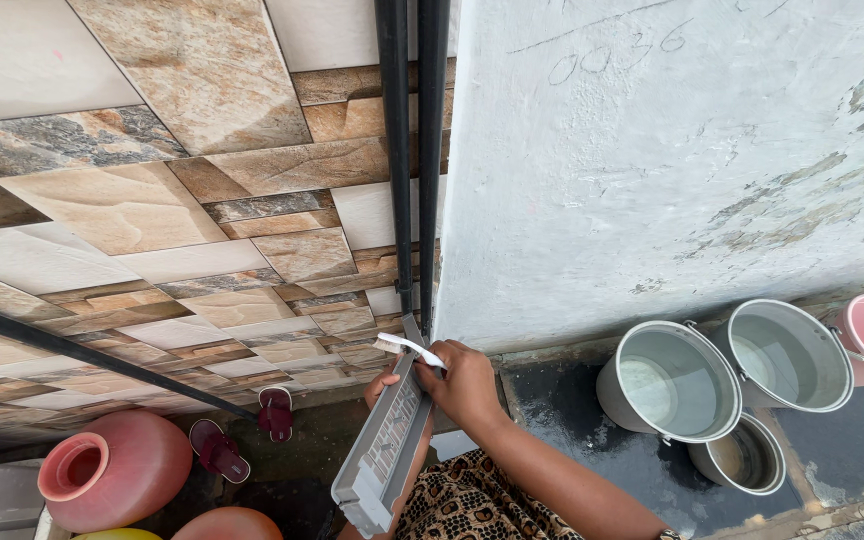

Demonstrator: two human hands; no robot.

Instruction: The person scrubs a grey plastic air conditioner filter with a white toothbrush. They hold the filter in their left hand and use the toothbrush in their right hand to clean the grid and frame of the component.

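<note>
1. My right hand (467, 385) is closed around a white toothbrush (410, 347), fingers wrapped on the handle end, with the bristled head pointing left and resting against the top end of a long grey vented panel (384, 445).
2. I judge the brush is held low and flat like this so its bristles press into the panel's upper edge, where the slots end.
3. My left hand (382, 385) is mostly hidden behind the panel; only a few fingers show at its far edge, curled against it, so it seems to be gripping and steadying the panel. How tightly it holds, I cannot tell.
4. The panel runs slantwise from my lap up toward the wall, its lower end over my patterned clothing (472, 500), probably so the slotted face tilts toward me.
5. The toothbrush lies just above my right knuckles, touching the panel's upper tip; the panel sits between both hands.
6. Nearby: metal buckets (677, 385) stand to the right, a pink pot (117, 470) and maroon sandals (247, 430) to the left, well apart from my hands.
</note>
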